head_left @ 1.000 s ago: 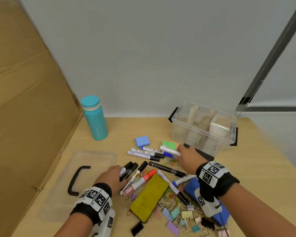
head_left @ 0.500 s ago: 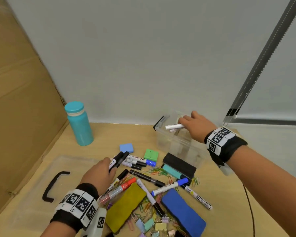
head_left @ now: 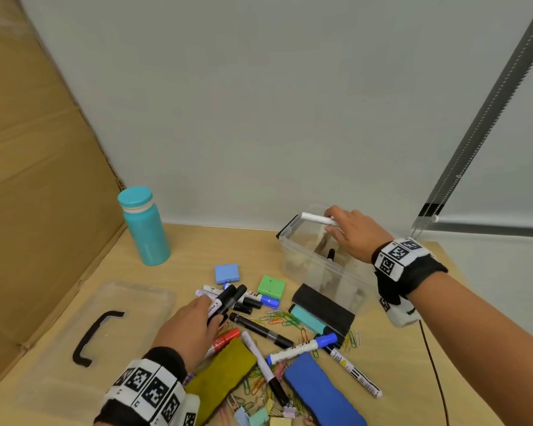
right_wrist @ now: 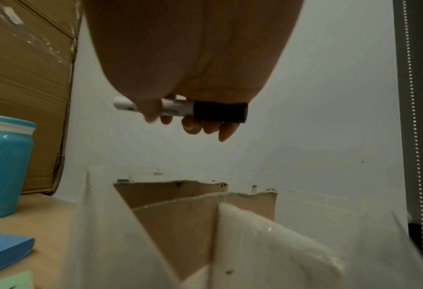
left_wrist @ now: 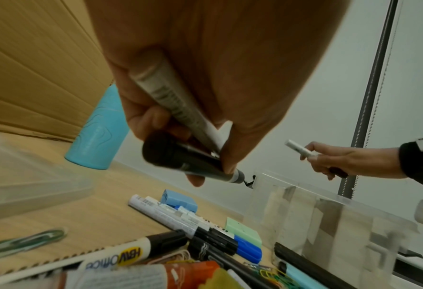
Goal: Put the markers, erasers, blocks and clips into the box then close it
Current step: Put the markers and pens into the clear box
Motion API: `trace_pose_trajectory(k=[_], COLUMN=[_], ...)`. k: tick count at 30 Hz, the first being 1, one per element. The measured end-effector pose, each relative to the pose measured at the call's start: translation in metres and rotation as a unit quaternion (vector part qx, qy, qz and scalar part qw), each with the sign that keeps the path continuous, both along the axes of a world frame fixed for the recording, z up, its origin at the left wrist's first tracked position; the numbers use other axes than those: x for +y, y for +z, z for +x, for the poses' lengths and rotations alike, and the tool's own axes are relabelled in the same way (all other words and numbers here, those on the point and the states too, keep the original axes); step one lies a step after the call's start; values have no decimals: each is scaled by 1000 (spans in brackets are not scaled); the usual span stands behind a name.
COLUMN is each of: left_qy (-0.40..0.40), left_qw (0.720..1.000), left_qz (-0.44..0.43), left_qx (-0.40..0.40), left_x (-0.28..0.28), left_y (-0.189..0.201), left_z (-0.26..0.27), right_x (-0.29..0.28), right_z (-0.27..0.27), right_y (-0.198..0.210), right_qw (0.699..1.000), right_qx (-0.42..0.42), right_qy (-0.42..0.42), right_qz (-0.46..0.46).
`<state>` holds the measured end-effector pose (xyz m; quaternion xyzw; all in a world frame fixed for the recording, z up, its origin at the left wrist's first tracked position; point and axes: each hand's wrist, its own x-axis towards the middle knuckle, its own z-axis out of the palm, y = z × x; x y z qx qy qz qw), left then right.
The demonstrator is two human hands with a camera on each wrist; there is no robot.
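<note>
We note the right hand (head_left: 353, 233) has come up off the pile since a second ago and now hangs over the clear box (head_left: 326, 272), fingers curled round a white marker with a black cap (right_wrist: 180, 109), held level above the cardboard dividers (right_wrist: 178, 211). Not yet released. One dark marker already stands inside the box, seen from the head view.

Left hand (head_left: 194, 324) stays low at the pile, gripping two black-capped markers (head_left: 228, 298); it has lifted them slightly off the table compared with a second ago. Hands well apart.

Our reading: the loading has begun in earnest, markers first, one hand feeding while the other gathers.

Much left on the table: loose markers (head_left: 260, 327), blue block (head_left: 226, 273), green block (head_left: 271, 287), black eraser (head_left: 323, 305), blue eraser (head_left: 323, 392), yellow eraser (head_left: 225, 373), paper clips (head_left: 277, 318), binder clips (head_left: 259, 415). Lid (head_left: 83, 333) lies flat at left, off the box; closing is far off
</note>
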<state>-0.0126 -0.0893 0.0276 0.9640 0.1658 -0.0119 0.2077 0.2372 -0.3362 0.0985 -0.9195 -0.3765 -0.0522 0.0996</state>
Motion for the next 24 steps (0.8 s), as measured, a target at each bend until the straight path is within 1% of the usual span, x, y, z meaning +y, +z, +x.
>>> trace_pose_trajectory(k=[2, 3, 6, 10, 11, 15, 19, 21, 24], left_qy=[-1, -3, -11, -13, -13, -17, -20, -28, -39], left_qw=[1000, 1000, 1000, 1000, 1000, 999, 999, 999, 998], left_qz=[-1, 1, 9, 11, 10, 5, -6, -10, -23], left_qx=[6, 8, 16, 18, 20, 36, 40, 39, 40], left_x=[-2, -3, -6, -7, -7, -7, -8, -8, -14], left_y=[1, 2, 3, 6, 5, 2, -1, -1, 5], left_z=[1, 2, 5, 7, 8, 8, 8, 7, 8], right_x=[-3, -5, -10, -15, -15, -8, -4, -9, -27], right_z=[-3, -3, 3, 6, 5, 4, -5, -15, -31], right_y=[2, 2, 1, 1, 0, -10, -17, -22, -33], right_qw=[998, 997, 998, 997, 998, 994, 986, 986, 979], right_qx=[29, 31, 20, 35, 32, -3, -35, -33, 7], right_qy=[22, 22, 4, 16, 16, -6, -50, -101, -201], right_qz=[53, 64, 64, 65, 44, -106, -154, -130, -26])
